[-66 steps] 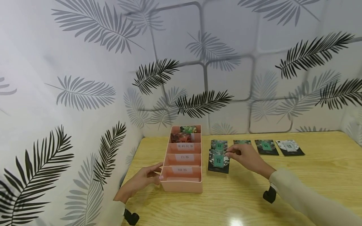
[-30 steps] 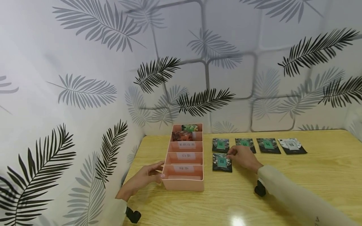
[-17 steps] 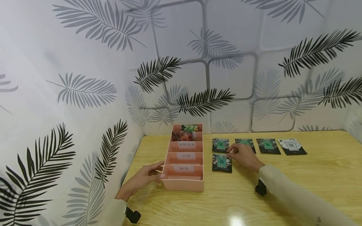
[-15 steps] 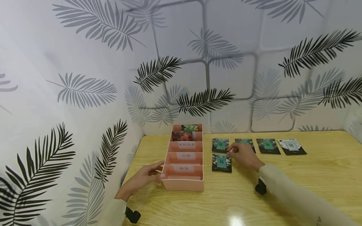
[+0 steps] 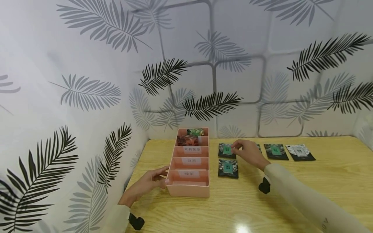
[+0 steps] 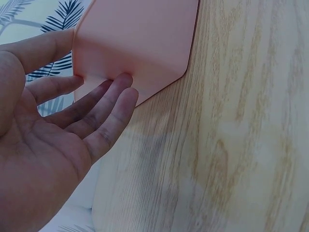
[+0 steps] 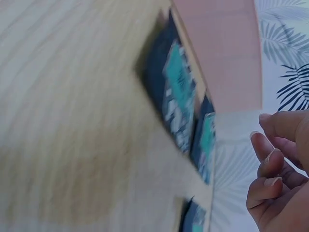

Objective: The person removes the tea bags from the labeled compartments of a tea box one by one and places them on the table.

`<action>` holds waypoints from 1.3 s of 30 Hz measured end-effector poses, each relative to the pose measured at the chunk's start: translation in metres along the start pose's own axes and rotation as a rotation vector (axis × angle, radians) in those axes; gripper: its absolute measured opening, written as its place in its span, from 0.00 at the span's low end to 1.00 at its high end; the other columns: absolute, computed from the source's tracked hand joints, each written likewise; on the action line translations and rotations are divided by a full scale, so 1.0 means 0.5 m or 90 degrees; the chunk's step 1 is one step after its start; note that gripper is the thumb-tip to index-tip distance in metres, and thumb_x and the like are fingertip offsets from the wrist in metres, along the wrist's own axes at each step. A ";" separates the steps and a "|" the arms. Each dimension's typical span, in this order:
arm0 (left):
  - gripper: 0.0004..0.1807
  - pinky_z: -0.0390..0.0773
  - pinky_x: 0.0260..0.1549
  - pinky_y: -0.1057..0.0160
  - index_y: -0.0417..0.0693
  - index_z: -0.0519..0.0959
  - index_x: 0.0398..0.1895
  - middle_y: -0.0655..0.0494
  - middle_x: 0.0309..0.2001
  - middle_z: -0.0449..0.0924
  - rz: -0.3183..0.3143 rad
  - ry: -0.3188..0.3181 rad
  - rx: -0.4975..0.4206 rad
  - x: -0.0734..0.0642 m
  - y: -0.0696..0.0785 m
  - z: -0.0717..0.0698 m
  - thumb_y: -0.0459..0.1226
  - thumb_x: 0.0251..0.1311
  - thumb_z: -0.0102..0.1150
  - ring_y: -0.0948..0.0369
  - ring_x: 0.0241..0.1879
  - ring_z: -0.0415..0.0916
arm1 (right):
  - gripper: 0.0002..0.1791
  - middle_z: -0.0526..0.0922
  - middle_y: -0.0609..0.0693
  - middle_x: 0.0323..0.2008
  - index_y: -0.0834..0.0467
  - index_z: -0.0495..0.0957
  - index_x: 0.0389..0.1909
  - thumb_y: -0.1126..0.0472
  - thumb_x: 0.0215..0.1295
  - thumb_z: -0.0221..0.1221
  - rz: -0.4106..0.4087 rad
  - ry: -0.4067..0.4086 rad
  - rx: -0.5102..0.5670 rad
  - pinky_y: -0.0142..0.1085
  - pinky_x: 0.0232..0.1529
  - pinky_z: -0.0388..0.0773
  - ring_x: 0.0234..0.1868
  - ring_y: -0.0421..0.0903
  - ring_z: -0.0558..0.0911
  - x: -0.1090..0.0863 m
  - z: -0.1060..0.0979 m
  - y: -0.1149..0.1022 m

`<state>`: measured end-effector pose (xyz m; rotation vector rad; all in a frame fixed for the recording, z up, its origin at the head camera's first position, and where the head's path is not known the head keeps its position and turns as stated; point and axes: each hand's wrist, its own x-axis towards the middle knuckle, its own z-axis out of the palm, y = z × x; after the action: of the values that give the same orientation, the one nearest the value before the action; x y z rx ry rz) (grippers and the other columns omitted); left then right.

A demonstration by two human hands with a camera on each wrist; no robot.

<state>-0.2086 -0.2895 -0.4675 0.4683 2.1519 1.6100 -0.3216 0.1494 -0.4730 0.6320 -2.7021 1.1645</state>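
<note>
My left hand (image 5: 148, 183) rests against the near left corner of the pink divided box (image 5: 187, 191), thumb at the corner. In the left wrist view, its extended fingers touch the box's wall. A dark tea packet (image 5: 228, 168) with a green label lies flat beside the box. Behind it lies a similar packet (image 5: 225, 151). My right hand (image 5: 249, 152) hovers over the row of packets, its fingertips overlapping that rear packet's right edge in the head view. In the right wrist view, its loosely bent fingers hold nothing.
A green-labelled packet (image 5: 275, 151) and a white-and-black packet (image 5: 300, 152) lie farther right; another is mostly behind my right hand. The box's two rear compartments hold a green packet (image 5: 196, 132) and a red packet (image 5: 187, 140). Labels mark its nearer dividers. Patterned wall coverings border the table (image 5: 329, 181).
My right hand set the front tea packet down beside the box, let go, and moved back toward the rear packets. My left hand has stayed at the box.
</note>
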 end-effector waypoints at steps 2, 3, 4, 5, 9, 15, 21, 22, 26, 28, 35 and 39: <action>0.37 0.73 0.50 0.39 0.49 0.55 0.74 0.40 0.61 0.67 0.000 0.001 -0.003 0.001 -0.002 0.000 0.40 0.65 0.58 0.51 0.50 0.73 | 0.11 0.82 0.46 0.33 0.54 0.82 0.42 0.52 0.66 0.60 -0.001 0.002 0.011 0.39 0.29 0.73 0.30 0.47 0.78 0.007 0.001 -0.013; 0.37 0.73 0.50 0.39 0.49 0.55 0.74 0.40 0.61 0.67 0.000 0.002 -0.004 0.001 -0.003 0.000 0.40 0.65 0.58 0.51 0.50 0.74 | 0.11 0.82 0.45 0.34 0.53 0.82 0.41 0.51 0.66 0.60 -0.003 0.003 0.012 0.39 0.28 0.73 0.29 0.48 0.78 0.011 0.002 -0.018; 0.37 0.73 0.50 0.39 0.49 0.55 0.74 0.40 0.61 0.67 -0.001 0.002 -0.004 0.001 -0.003 0.000 0.41 0.65 0.58 0.51 0.50 0.73 | 0.11 0.82 0.45 0.34 0.52 0.82 0.42 0.50 0.66 0.60 -0.004 0.003 0.013 0.39 0.28 0.74 0.30 0.48 0.79 0.015 0.003 -0.023; 0.36 0.73 0.50 0.39 0.50 0.55 0.74 0.41 0.61 0.67 -0.003 0.003 -0.004 0.001 -0.003 0.000 0.41 0.65 0.58 0.51 0.50 0.73 | 0.12 0.82 0.45 0.34 0.52 0.82 0.42 0.49 0.66 0.59 -0.004 0.004 0.011 0.39 0.28 0.74 0.30 0.48 0.79 0.019 0.005 -0.029; 0.36 0.73 0.49 0.39 0.50 0.55 0.74 0.41 0.60 0.67 -0.002 0.002 -0.001 0.002 -0.001 0.000 0.41 0.66 0.57 0.50 0.49 0.74 | 0.14 0.82 0.46 0.36 0.53 0.82 0.43 0.48 0.66 0.60 -0.004 0.007 0.002 0.38 0.26 0.74 0.28 0.46 0.77 0.039 0.015 -0.052; 0.36 0.73 0.50 0.40 0.50 0.55 0.74 0.41 0.61 0.67 -0.003 0.004 0.004 0.000 -0.003 0.000 0.40 0.66 0.57 0.51 0.50 0.73 | 0.11 0.83 0.48 0.37 0.56 0.82 0.43 0.54 0.66 0.60 -0.020 0.012 0.020 0.38 0.26 0.72 0.26 0.43 0.75 0.073 0.040 -0.086; 0.36 0.74 0.50 0.40 0.50 0.55 0.74 0.41 0.62 0.66 0.000 0.006 0.004 -0.001 -0.003 0.000 0.40 0.66 0.57 0.51 0.51 0.73 | 0.10 0.83 0.48 0.38 0.55 0.82 0.43 0.54 0.66 0.60 -0.033 0.017 0.034 0.40 0.29 0.76 0.30 0.44 0.78 0.109 0.064 -0.113; 0.36 0.74 0.50 0.40 0.50 0.55 0.74 0.41 0.62 0.66 0.001 0.005 0.005 -0.001 -0.003 0.000 0.40 0.66 0.57 0.51 0.51 0.73 | 0.10 0.83 0.48 0.39 0.55 0.82 0.43 0.55 0.66 0.60 -0.038 0.021 0.034 0.41 0.31 0.77 0.32 0.45 0.79 0.115 0.067 -0.117; 0.36 0.75 0.49 0.42 0.51 0.56 0.74 0.43 0.63 0.66 0.000 0.008 0.014 0.000 0.000 -0.003 0.41 0.65 0.58 0.52 0.52 0.73 | 0.11 0.83 0.52 0.41 0.58 0.82 0.44 0.57 0.66 0.60 -0.043 0.016 0.045 0.47 0.39 0.78 0.40 0.49 0.80 0.137 0.084 -0.136; 0.36 0.75 0.49 0.42 0.51 0.56 0.74 0.45 0.64 0.65 0.001 0.010 0.019 0.000 0.001 -0.007 0.41 0.65 0.58 0.52 0.52 0.74 | 0.11 0.83 0.53 0.42 0.59 0.82 0.45 0.58 0.66 0.60 -0.040 0.011 0.050 0.49 0.42 0.78 0.43 0.51 0.80 0.149 0.096 -0.143; 0.36 0.76 0.48 0.44 0.51 0.57 0.74 0.47 0.65 0.65 0.001 0.006 0.019 0.004 -0.002 -0.010 0.40 0.65 0.58 0.53 0.53 0.74 | 0.13 0.82 0.54 0.49 0.61 0.80 0.49 0.60 0.66 0.59 -0.026 -0.019 0.002 0.46 0.42 0.79 0.43 0.49 0.81 0.183 0.137 -0.151; 0.37 0.77 0.48 0.45 0.51 0.57 0.74 0.44 0.60 0.69 -0.003 0.011 0.018 0.002 -0.004 -0.011 0.42 0.64 0.59 0.53 0.52 0.74 | 0.16 0.84 0.55 0.44 0.61 0.80 0.51 0.59 0.66 0.60 -0.012 -0.034 -0.013 0.47 0.42 0.81 0.42 0.50 0.83 0.196 0.154 -0.158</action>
<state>-0.2123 -0.2941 -0.4683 0.4598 2.1889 1.5895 -0.3733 0.0138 -0.4465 0.6933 -2.7431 1.1294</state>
